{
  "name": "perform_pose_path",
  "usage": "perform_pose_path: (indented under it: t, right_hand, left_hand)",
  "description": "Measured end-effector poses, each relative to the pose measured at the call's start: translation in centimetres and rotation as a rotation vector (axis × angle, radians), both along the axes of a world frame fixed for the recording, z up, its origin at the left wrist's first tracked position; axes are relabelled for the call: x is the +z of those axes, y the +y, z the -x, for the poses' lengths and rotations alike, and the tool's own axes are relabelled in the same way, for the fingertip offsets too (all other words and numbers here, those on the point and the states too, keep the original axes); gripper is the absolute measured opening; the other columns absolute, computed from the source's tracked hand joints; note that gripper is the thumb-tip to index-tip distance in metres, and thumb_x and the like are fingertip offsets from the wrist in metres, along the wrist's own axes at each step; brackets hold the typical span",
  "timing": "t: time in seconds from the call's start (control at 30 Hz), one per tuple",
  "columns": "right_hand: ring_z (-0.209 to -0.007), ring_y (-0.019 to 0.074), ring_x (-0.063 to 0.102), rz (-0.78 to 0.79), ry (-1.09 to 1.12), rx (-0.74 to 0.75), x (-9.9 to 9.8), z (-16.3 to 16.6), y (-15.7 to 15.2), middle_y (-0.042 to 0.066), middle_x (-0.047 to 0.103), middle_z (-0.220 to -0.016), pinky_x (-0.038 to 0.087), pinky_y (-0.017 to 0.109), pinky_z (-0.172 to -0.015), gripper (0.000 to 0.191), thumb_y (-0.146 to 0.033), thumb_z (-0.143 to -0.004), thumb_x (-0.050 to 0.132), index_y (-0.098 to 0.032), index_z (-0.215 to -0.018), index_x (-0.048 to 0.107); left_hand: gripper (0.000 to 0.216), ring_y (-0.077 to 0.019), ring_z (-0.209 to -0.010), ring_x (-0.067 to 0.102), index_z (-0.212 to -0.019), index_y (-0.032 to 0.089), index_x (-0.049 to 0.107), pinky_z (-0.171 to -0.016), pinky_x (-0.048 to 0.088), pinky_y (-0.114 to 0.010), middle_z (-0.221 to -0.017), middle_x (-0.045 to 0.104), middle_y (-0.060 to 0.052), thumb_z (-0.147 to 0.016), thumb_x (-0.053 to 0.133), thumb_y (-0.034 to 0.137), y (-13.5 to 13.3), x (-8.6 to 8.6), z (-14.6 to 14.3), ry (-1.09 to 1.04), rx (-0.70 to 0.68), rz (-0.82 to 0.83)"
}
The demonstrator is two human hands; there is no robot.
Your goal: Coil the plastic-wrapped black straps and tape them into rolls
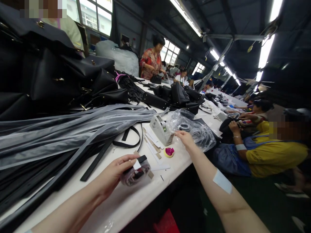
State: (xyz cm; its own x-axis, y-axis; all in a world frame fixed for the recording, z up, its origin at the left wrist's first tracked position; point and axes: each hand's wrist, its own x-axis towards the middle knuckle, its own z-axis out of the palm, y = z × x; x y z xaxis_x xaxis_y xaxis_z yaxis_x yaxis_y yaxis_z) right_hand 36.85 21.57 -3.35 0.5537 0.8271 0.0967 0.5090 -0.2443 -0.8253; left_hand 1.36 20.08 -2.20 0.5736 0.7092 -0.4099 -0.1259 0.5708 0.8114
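Observation:
My left hand (114,174) grips a small bundle wrapped in clear plastic (137,173), dark straps inside and a white card on top, held just above the white table (116,207). My right hand (185,138) reaches forward to a grey tape dispenser (160,129), its fingers pinched together at the dispenser's front end. What the fingertips pinch is too small to make out. A white patch sticks to my right forearm. A small yellow and pink round object (169,152) lies on the table between my hands.
Long black straps under grey plastic film (60,136) cover the left of the table. Black bags (48,74) are piled behind them. A crumpled clear plastic bag (194,127) lies beside the dispenser. Seated workers sit at right; one person stands at the far end.

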Motion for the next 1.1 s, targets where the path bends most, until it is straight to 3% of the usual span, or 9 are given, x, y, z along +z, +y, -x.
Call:
perform_pose_path:
  t: [0.23,0.37,0.5,0.6,0.67,0.77,0.87,1.1]
  right_hand:
    - [-0.048,0.0119,0.057,0.149,0.076,-0.068,-1.8,0.1,-0.8,0.005,0.064,-0.054,0.043,0.023,-0.050,0.018,-0.027,-0.075,0.066,-0.011,-0.066,0.066]
    - [-0.040,0.0101,0.052,0.175,0.088,-0.101,-1.2,1.2,-1.0,0.003,0.058,-0.045,0.040,0.022,-0.045,0.019,-0.021,-0.072,0.068,-0.012,-0.056,0.061]
    - [-0.048,0.0110,0.057,0.108,0.116,-0.032,0.7,5.5,-3.9,0.002,0.063,-0.054,0.047,0.022,-0.052,0.019,-0.030,-0.076,0.066,-0.012,-0.069,0.066]
    - [-0.053,0.0114,0.057,-0.010,0.263,0.152,1.9,11.0,-7.0,0.000,0.062,-0.057,0.050,0.024,-0.055,0.027,-0.040,-0.077,0.066,-0.014,-0.080,0.069]
    - [-0.050,0.0107,0.054,-0.078,0.402,0.269,2.3,14.8,-8.7,-0.001,0.060,-0.054,0.048,0.023,-0.053,0.028,-0.042,-0.075,0.068,-0.014,-0.080,0.069]
    - [-0.047,0.0095,0.051,-0.079,0.537,0.342,2.2,18.9,-10.1,-0.002,0.058,-0.050,0.047,0.023,-0.050,0.026,-0.041,-0.075,0.069,-0.015,-0.076,0.069]
    - [-0.046,0.0090,0.050,-0.059,0.611,0.354,1.4,20.6,-10.1,-0.002,0.057,-0.049,0.046,0.023,-0.049,0.026,-0.041,-0.075,0.070,-0.015,-0.075,0.069]
    - [-0.039,0.0073,0.046,0.016,0.636,0.277,-0.1,20.6,-9.0,-0.002,0.055,-0.044,0.040,0.020,-0.041,0.035,-0.047,-0.068,0.074,-0.013,-0.067,0.066]
  left_hand:
    - [0.046,-0.0163,-0.075,0.068,-0.105,0.016,0.067,-0.069,0.049,-0.024,-0.092,0.076,-0.007,-0.065,0.079,0.035,-0.3,-0.7,-0.2,-0.076,0.002,0.067]
    - [0.048,-0.0157,-0.076,0.067,-0.108,0.016,0.066,-0.070,0.048,-0.024,-0.094,0.075,-0.007,-0.066,0.079,0.037,-0.5,-0.4,-0.2,-0.089,0.011,0.024]
    - [0.051,-0.0148,-0.073,0.065,-0.109,0.015,0.063,-0.068,0.046,-0.024,-0.091,0.073,-0.006,-0.069,0.076,0.043,-0.5,-0.2,-0.3,-0.046,0.046,-0.104]
    - [0.053,-0.0138,-0.065,0.059,-0.108,0.014,0.062,-0.062,0.042,-0.025,-0.072,0.066,0.000,-0.069,0.073,0.048,-0.5,-0.5,-0.5,0.031,0.124,-0.296]
    - [0.051,-0.0138,-0.062,0.055,-0.108,0.014,0.063,-0.059,0.040,-0.025,-0.063,0.059,0.003,-0.071,0.070,0.049,-0.6,-0.8,-0.6,0.112,0.162,-0.449]
    - [0.045,-0.0152,-0.067,0.057,-0.109,0.015,0.063,-0.062,0.042,-0.026,-0.067,0.061,0.001,-0.076,0.065,0.045,-0.9,-0.8,-0.5,0.192,0.168,-0.589]
    - [0.041,-0.0166,-0.070,0.060,-0.108,0.016,0.063,-0.066,0.045,-0.027,-0.072,0.065,-0.001,-0.078,0.063,0.044,-1.2,-0.5,-0.4,0.226,0.158,-0.643]
    - [0.040,-0.0194,-0.081,0.064,-0.107,0.017,0.066,-0.074,0.050,-0.029,-0.089,0.071,-0.005,-0.079,0.063,0.045,-1.5,-1.0,-0.5,0.202,0.149,-0.654]
